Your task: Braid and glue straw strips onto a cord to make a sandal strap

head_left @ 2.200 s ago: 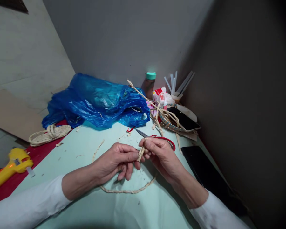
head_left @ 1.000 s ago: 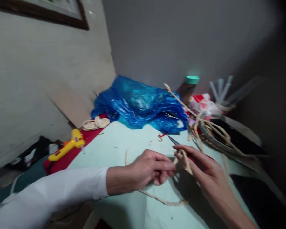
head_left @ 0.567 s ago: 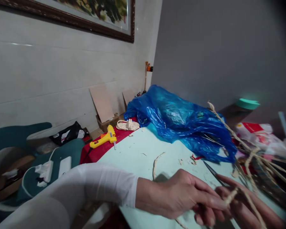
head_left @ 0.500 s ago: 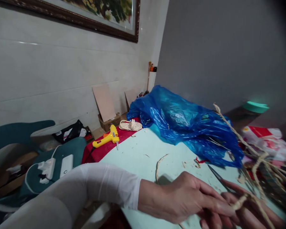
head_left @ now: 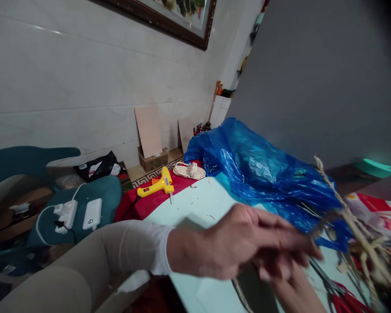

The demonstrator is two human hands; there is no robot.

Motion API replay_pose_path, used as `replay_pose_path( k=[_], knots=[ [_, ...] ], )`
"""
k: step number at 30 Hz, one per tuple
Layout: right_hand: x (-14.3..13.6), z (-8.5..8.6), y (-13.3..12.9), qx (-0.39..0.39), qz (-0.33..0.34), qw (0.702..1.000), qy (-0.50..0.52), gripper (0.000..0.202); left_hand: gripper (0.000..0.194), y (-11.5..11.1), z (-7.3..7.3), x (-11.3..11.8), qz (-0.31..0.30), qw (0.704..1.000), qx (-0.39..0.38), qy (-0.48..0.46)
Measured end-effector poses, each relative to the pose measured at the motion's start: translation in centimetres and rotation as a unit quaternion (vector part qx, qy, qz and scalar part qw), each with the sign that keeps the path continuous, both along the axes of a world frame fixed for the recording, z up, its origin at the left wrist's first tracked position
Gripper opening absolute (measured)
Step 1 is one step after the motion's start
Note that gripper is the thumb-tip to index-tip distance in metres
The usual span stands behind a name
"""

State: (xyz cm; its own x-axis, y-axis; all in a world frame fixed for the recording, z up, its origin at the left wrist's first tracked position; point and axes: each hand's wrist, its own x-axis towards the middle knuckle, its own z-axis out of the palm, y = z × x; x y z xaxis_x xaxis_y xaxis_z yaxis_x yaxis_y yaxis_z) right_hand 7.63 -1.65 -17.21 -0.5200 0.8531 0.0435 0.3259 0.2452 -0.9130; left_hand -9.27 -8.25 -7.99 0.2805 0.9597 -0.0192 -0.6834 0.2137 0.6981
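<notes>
My left hand (head_left: 234,241), in a white sleeve, reaches in from the left above the table. Its thumb and fingers are closed on a pale straw cord (head_left: 323,222), which runs off to the right from the fingertips. My right hand (head_left: 295,282) comes up from below, close against the left; its fingers are hidden behind the left hand and smeared by motion. Another length of cord hangs beneath the hands. Red-handled scissors (head_left: 340,295) lie on the table to the right. A small woven straw sandal (head_left: 189,170) rests at the table's far edge.
A yellow glue gun (head_left: 157,183) lies on the red cloth (head_left: 150,206). Blue plastic sheeting (head_left: 257,156) covers the far side of the table (head_left: 189,204). On the left, a green chair (head_left: 112,195) bears a power strip (head_left: 66,214) and a white box-shaped device (head_left: 93,213).
My view has shifted, moving the surroundings right. Both hands have moved up and left in view, the right now further behind the left. The scissors' red handles have come into sight.
</notes>
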Motion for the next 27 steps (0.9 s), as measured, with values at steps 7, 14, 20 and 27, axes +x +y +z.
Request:
replay_pose_path(
  k=[7,14,20,27],
  knots=[
    [-14.5,4.9,-4.4,0.147,0.291,0.934,-0.148,0.027,0.035,-2.6,8.3,-9.5,0.362,0.921,0.135,-0.053],
    [-24.0,4.9,-7.6,0.248,0.329,0.874,-0.259,0.04,0.028,-4.4,8.2,-16.0,0.469,0.873,0.13,-0.029],
    [-24.4,4.6,-7.1,0.251,0.293,0.879,-0.28,0.043,0.021,-3.0,4.4,-18.5,0.439,0.894,0.081,0.026],
    [-17.6,3.0,-6.0,-0.067,0.174,0.982,0.023,0.04,0.01,-2.6,2.1,-17.3,0.383,0.92,0.043,0.068]
  ],
)
